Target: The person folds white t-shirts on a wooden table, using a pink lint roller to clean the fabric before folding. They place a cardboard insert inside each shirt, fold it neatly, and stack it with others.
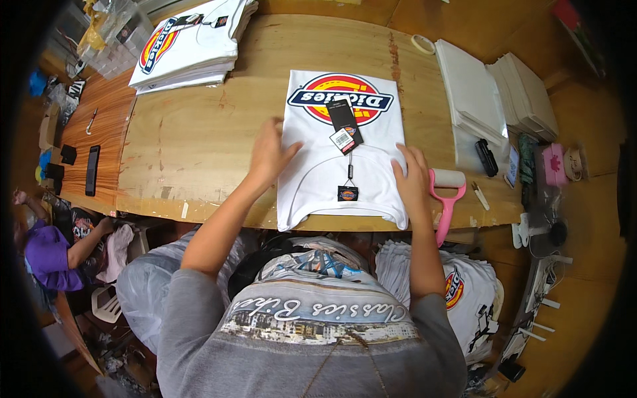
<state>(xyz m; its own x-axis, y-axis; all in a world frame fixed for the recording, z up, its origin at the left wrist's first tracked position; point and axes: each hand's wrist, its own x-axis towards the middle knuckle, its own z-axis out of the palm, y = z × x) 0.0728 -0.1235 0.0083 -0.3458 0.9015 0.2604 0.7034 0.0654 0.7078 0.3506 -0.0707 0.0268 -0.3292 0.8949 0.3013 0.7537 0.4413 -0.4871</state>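
Observation:
A folded white T-shirt point(308, 159) lies flat on the wooden table in front of me, collar toward me. It has a red, yellow and dark blue printed logo. A black hang tag point(342, 118) with a white sticker rests across the print, its cord running to a small dark neck label point(348, 194). My left hand point(269, 154) is at the shirt's left edge, thumb spread over the cloth and fingers apart. On the opposite edge, my right hand point(413, 174) rests with its fingers stretched out. Neither hand grips anything.
A pink-handled lint roller point(449, 189) and a small cutter point(480, 196) lie to the right. Beyond them sit white flat packs point(471, 89) and a tape roll point(423, 44). Folded shirts point(189, 46) are stacked far left, near a phone point(92, 170). A person in purple point(48, 257) sits left.

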